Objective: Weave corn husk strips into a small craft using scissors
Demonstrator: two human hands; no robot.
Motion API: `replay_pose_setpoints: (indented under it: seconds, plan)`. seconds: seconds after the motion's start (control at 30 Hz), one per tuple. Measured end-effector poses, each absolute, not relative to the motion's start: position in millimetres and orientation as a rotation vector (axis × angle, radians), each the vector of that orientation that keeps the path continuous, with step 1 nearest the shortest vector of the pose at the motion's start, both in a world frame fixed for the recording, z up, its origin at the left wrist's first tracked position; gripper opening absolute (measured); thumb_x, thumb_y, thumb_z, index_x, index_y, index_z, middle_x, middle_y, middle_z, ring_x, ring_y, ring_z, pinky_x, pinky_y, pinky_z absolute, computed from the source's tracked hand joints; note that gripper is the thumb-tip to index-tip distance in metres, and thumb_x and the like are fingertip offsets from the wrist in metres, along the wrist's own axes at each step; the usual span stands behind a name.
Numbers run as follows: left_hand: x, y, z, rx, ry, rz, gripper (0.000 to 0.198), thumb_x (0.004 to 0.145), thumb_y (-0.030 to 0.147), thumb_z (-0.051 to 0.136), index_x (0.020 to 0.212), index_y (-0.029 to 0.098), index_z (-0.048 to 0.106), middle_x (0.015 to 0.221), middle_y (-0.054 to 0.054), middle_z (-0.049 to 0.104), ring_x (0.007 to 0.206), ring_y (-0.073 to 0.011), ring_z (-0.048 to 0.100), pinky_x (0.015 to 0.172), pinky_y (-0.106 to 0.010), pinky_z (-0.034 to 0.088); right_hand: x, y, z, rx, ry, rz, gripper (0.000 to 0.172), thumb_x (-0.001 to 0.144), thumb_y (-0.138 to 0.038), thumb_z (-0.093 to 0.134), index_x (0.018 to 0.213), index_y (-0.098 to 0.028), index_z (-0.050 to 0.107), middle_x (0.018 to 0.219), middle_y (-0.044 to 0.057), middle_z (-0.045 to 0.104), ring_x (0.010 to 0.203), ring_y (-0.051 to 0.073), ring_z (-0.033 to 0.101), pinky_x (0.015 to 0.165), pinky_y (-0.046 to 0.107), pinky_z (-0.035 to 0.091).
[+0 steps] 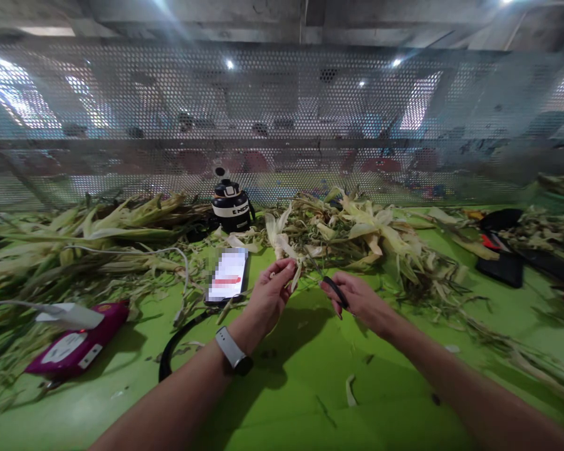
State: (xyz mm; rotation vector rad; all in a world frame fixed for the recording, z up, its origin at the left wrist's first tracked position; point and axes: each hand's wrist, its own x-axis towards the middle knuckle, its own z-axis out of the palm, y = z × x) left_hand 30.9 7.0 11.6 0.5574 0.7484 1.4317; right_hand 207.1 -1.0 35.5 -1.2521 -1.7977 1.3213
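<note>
My left hand (273,289) pinches a pale corn husk piece (278,235) whose leaves fan upward over the green table (310,407). A watch with a light strap is on that wrist. Just to the right, my right hand (355,299) is wrapped round the black handles of scissors (334,292). Their thin blades point up and left toward the husk piece, and whether they touch it is too small to tell. Behind both hands lies a heap of dried husks (376,232).
A lit phone (228,275) and a black bottle (231,210) stand left of centre. A purple power strip (79,341) with a white plug and cable is at left, near more husks (122,225). A dark phone (502,266) lies right. A perforated metal screen (282,106) rises behind.
</note>
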Motion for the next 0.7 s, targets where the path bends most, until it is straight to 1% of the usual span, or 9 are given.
replay_pose_setpoints:
  seconds: [0.17, 0.33, 0.43, 0.53, 0.6, 0.7]
  plan:
    - [31, 9, 10, 0.549, 0.736, 1.445, 0.024, 0.055, 0.018, 0.085, 0.072, 0.015, 0.068, 0.075, 0.001, 0.066, 0.065, -0.0063, 0.06, 0.057, -0.015, 0.045, 205, -3, 35, -1.258, -1.781, 1.293, 0.041, 0.079, -0.058, 0.057, 0.07, -0.019, 0.047, 0.058, -0.004, 0.051, 0.052, 0.011, 0.047, 0.051, 0.025, 0.04]
    - [27, 12, 5, 0.556, 0.757, 1.442, 0.023, 0.059, 0.02, 0.083, 0.073, 0.014, 0.067, 0.073, 0.002, 0.066, 0.063, -0.0059, 0.059, 0.056, -0.014, 0.046, 205, 1, 31, -1.247, -1.689, 1.273, 0.043, 0.071, -0.059, 0.063, 0.066, -0.02, 0.047, 0.053, -0.007, 0.048, 0.048, 0.01, 0.046, 0.047, 0.023, 0.037]
    - [26, 13, 5, 0.563, 0.752, 1.456, 0.023, 0.059, 0.018, 0.083, 0.075, 0.014, 0.066, 0.074, 0.001, 0.067, 0.066, -0.0064, 0.061, 0.059, -0.014, 0.047, 208, 7, 30, -1.253, -1.604, 1.239, 0.046, 0.067, -0.06, 0.067, 0.064, -0.02, 0.046, 0.049, -0.007, 0.05, 0.045, 0.009, 0.044, 0.046, 0.022, 0.034]
    - [26, 11, 7, 0.56, 0.739, 1.471, 0.025, 0.059, 0.014, 0.082, 0.078, 0.013, 0.066, 0.077, -0.001, 0.069, 0.071, -0.0078, 0.063, 0.066, -0.016, 0.049, 211, 10, 30, -1.266, -1.572, 1.239, 0.046, 0.07, -0.061, 0.063, 0.064, -0.019, 0.045, 0.046, -0.006, 0.052, 0.04, 0.007, 0.036, 0.042, 0.021, 0.026]
    - [27, 9, 8, 0.562, 0.739, 1.47, 0.027, 0.059, 0.013, 0.082, 0.081, 0.013, 0.065, 0.08, -0.002, 0.07, 0.073, -0.009, 0.064, 0.067, -0.017, 0.049, 211, 10, 32, -1.262, -1.588, 1.273, 0.046, 0.073, -0.061, 0.061, 0.065, -0.019, 0.044, 0.047, -0.005, 0.054, 0.038, 0.005, 0.032, 0.041, 0.02, 0.022]
    - [28, 9, 9, 0.596, 0.758, 1.492, 0.026, 0.061, 0.013, 0.081, 0.083, 0.014, 0.065, 0.08, -0.001, 0.071, 0.075, -0.0086, 0.064, 0.064, -0.015, 0.046, 210, 5, 35, -1.236, -1.648, 1.337, 0.045, 0.073, -0.061, 0.061, 0.068, -0.019, 0.046, 0.05, -0.005, 0.055, 0.039, 0.005, 0.032, 0.04, 0.02, 0.022]
